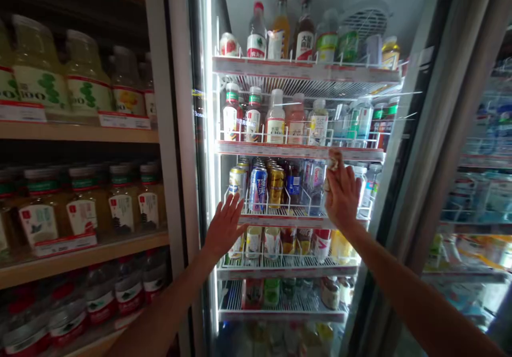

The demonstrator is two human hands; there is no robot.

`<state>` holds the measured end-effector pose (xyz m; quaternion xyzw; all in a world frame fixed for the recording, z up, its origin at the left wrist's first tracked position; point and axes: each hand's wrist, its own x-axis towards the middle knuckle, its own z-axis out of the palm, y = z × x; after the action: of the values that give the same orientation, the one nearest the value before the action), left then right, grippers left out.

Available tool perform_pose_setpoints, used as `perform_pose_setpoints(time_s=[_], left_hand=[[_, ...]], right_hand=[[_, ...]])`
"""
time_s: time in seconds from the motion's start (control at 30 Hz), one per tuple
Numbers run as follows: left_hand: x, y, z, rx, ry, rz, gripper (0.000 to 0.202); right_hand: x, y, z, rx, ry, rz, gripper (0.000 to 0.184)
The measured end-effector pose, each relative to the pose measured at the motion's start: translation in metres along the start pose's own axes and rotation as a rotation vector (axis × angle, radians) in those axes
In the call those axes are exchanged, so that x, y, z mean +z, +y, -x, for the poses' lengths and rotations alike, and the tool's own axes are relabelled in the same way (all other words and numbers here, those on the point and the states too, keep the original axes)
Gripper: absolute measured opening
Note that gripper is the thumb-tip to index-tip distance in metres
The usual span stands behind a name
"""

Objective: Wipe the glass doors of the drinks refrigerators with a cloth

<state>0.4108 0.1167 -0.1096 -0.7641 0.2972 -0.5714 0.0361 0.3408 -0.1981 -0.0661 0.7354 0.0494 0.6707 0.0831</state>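
Observation:
My left hand point(225, 226) is spread flat in front of the glass door of a lit drinks cooler, near the cans on the middle shelf. It holds nothing. My right hand point(343, 194) is raised at the right side of the same door. A small crumpled pale cloth point(333, 162) shows at its fingers, slightly blurred; part of it is hidden. Behind the glass stand a blue can point(258, 189), a gold can point(276, 186) and several bottles. Whether either palm presses on the glass, I cannot tell.
Wooden shelves point(80, 130) with several juice bottles stand at the left. The cooler's metal frame point(180, 133) runs upright beside them. Wire shelves point(296, 149) inside hold bottles and cans. Another stocked cooler section point(476, 160) is at the right, past a thick door frame point(452, 133).

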Motion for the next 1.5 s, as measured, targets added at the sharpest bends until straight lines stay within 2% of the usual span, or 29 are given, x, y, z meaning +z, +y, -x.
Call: perform_pose_setpoints(time_s=[0.03,0.07,0.17,0.2,0.27,0.33,0.37,0.4,0.5,0.53,0.57,0.6,0.7,0.73,0.8,0.9,0.97,1.03,1.1,1.13,1.17,1.23,1.3,1.33,1.37,1.43,1.47,1.5], left_hand=[[0.0,0.0,0.0,0.003,0.007,-0.004,0.068],[-0.001,0.0,-0.001,0.004,0.015,-0.005,0.068],[-0.002,-0.001,-0.001,0.009,0.036,0.004,0.071],[-0.002,-0.001,-0.001,0.012,0.041,0.009,0.072],[-0.003,0.0,-0.001,0.014,0.041,0.019,0.076],[-0.005,0.003,-0.004,0.0,0.045,0.029,0.078],[-0.005,0.004,-0.006,-0.004,0.055,0.034,0.078],[-0.005,0.007,-0.009,-0.003,0.069,0.037,0.078],[-0.001,0.013,-0.019,0.032,0.101,0.042,0.076],[0.0,0.014,-0.022,0.042,0.1,0.046,0.076],[0.002,0.015,-0.025,0.044,0.098,0.05,0.076],[0.004,0.015,-0.026,0.041,0.097,0.053,0.076],[0.008,0.015,-0.026,0.031,0.108,0.055,0.074],[0.009,0.015,-0.026,0.028,0.117,0.057,0.074],[0.01,0.015,-0.024,0.019,0.128,0.072,0.073],[0.011,0.015,-0.024,0.014,0.135,0.1,0.071],[0.012,0.016,-0.025,0.017,0.151,0.105,0.069],[0.012,0.016,-0.026,0.015,0.161,0.11,0.069],[0.011,0.017,-0.027,0.006,0.158,0.125,0.069],[0.011,0.017,-0.027,0.005,0.158,0.132,0.069],[0.011,0.017,-0.027,0.005,0.161,0.137,0.069],[0.011,0.017,-0.027,0.009,0.171,0.141,0.069],[0.011,0.019,-0.027,0.008,0.172,0.143,0.068],[0.01,0.02,-0.027,0.002,0.169,0.147,0.068],[0.01,0.021,-0.028,-0.008,0.165,0.151,0.068],[0.009,0.024,-0.028,-0.021,0.17,0.15,0.067],[0.009,0.025,-0.029,-0.027,0.176,0.146,0.067],[0.008,0.027,-0.029,-0.027,0.185,0.139,0.068]], right_hand=[[0.0,0.0,0.004,-0.031,-0.007,-0.012,0.071],[-0.001,-0.001,0.011,-0.127,-0.045,-0.03,0.072],[-0.006,0.005,0.032,-0.494,-0.218,-0.058,0.072],[-0.008,0.011,0.033,-0.519,-0.24,-0.046,0.071],[-0.011,0.027,0.026,-0.363,-0.181,0.001,0.07],[-0.012,0.036,0.018,-0.127,-0.04,0.034,0.071],[-0.012,0.036,0.018,-0.077,0.005,0.032,0.072],[-0.012,0.034,0.021,-0.094,0.005,0.021,0.072],[-0.013,0.025,0.039,-0.372,-0.17,-0.027,0.073],[-0.013,0.027,0.042,-0.431,-0.22,-0.027,0.072],[-0.013,0.032,0.042,-0.427,-0.23,-0.016,0.071],[-0.013,0.04,0.04,-0.359,-0.202,0.001,0.069],[-0.014,0.062,0.033,-0.026,0.014,0.055,0.064],[-0.015,0.066,0.035,0.029,0.066,0.053,0.064],[-0.016,0.07,0.049,-0.01,0.055,0.015,0.065],[-0.019,0.083,0.073,-0.161,-0.105,-0.037,0.065],[-0.018,0.099,0.074,-0.072,-0.053,0.004,0.062],[-0.015,0.107,0.066,0.127,0.096,0.062,0.061],[-0.01,0.097,0.06,0.242,0.168,0.089,0.062],[-0.008,0.085,0.06,0.24,0.152,0.08,0.064],[-0.006,0.072,0.062,0.196,0.111,0.058,0.065],[-0.004,0.051,0.066,0.018,-0.027,-0.028,0.067],[-0.006,0.05,0.064,-0.114,-0.108,-0.086,0.068],[-0.007,0.057,0.059,-0.104,-0.096,-0.082,0.067],[-0.008,0.066,0.053,-0.032,-0.048,-0.054,0.065],[-0.008,0.08,0.038,0.179,0.081,0.006,0.061],[-0.007,0.081,0.032,0.24,0.118,0.01,0.06],[-0.005,0.077,0.028,0.244,0.127,-0.01,0.06]])
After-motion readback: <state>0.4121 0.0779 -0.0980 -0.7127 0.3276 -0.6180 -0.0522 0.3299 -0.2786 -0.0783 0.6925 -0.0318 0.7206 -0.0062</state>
